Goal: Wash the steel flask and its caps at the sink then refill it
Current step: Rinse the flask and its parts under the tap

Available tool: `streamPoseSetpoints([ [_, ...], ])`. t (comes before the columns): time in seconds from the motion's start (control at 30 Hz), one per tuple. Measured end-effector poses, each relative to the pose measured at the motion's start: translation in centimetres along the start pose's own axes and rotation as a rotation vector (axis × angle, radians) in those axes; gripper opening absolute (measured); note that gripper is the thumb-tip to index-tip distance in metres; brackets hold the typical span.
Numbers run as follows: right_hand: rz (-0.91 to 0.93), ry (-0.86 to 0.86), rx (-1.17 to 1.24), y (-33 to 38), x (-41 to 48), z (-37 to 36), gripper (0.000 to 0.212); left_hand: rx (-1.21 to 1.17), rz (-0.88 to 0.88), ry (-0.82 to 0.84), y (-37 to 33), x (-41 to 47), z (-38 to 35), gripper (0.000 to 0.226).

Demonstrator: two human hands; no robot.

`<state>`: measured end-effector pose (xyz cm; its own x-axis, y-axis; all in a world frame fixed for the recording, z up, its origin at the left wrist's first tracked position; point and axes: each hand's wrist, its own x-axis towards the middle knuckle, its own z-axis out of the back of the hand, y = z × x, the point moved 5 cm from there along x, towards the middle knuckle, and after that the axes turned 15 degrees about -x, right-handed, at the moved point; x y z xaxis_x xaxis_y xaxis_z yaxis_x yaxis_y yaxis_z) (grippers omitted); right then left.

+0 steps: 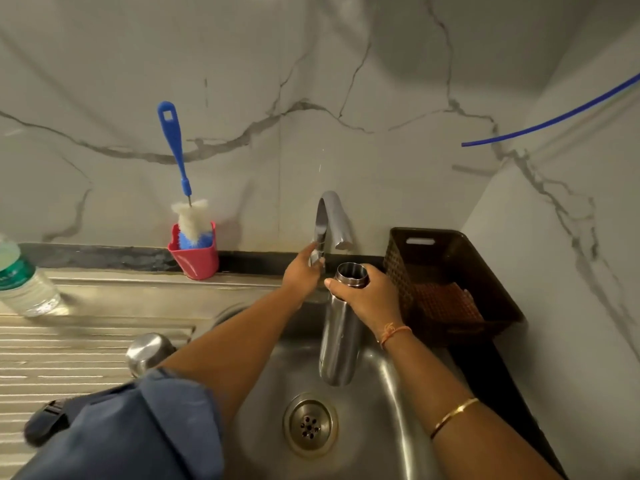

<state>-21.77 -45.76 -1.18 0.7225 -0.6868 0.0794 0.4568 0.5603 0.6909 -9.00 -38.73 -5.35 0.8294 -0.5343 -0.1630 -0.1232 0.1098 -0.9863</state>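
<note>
Blue brush, red cup

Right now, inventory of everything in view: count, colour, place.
sink: 1, steel, drainboard to its left
steel flask: 1, silver, mouth open, upright over the bowl
tap: 1, grey, behind the bowl
steel cap: 1, silver, on the drainboard by the left arm
black item: 1, drainboard lower left, partly under the sleeve, unclear what
bottle brush: 1, blue handle, white bristles, standing in the cup
cup: 1, red, ledge behind the drainboard
plastic bottle: 1, clear, far left
basket: 1, brown, right of the sink, orange mat inside
tube: 1, blue, upper right wall
left hand: grips the tap lever
right hand: grips the flask near its neck
</note>
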Motion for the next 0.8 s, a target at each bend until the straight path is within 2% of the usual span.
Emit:
streamPoseSetpoints([
  [0.07, 0.002, 0.017, -0.009, -0.4, 0.8, -0.2, 0.044, 0.025, 0.028, 0.028, 0.2, 1.4, -0.8, 0.044],
  [0.2, 0.001, 0.031, -0.001, -0.9, 1.8, -0.6, 0.043, 0.143, 0.028, -0.053, 0.4, 2.8, -0.8, 0.032],
  [0.3, 0.014, 0.049, 0.013, -0.9, 2.0, -1.0, 0.042, 0.189, 0.003, -0.050, 0.5, 2.9, -0.7, 0.029],
  [0.47, 0.026, 0.070, 0.043, -0.8, 2.0, -1.6, 0.036, 0.140, -0.037, -0.045, 1.3, 3.2, -0.2, 0.016],
  [0.63, 0.030, 0.075, 0.062, -0.6, 2.0, -1.7, 0.042, 0.090, -0.002, -0.035, 1.4, 3.3, -0.3, 0.019],
  [0.8, 0.048, 0.085, 0.059, -0.2, 1.9, -1.5, 0.042, 0.037, 0.046, -0.042, 2.0, 3.6, 0.0, 0.010],
])
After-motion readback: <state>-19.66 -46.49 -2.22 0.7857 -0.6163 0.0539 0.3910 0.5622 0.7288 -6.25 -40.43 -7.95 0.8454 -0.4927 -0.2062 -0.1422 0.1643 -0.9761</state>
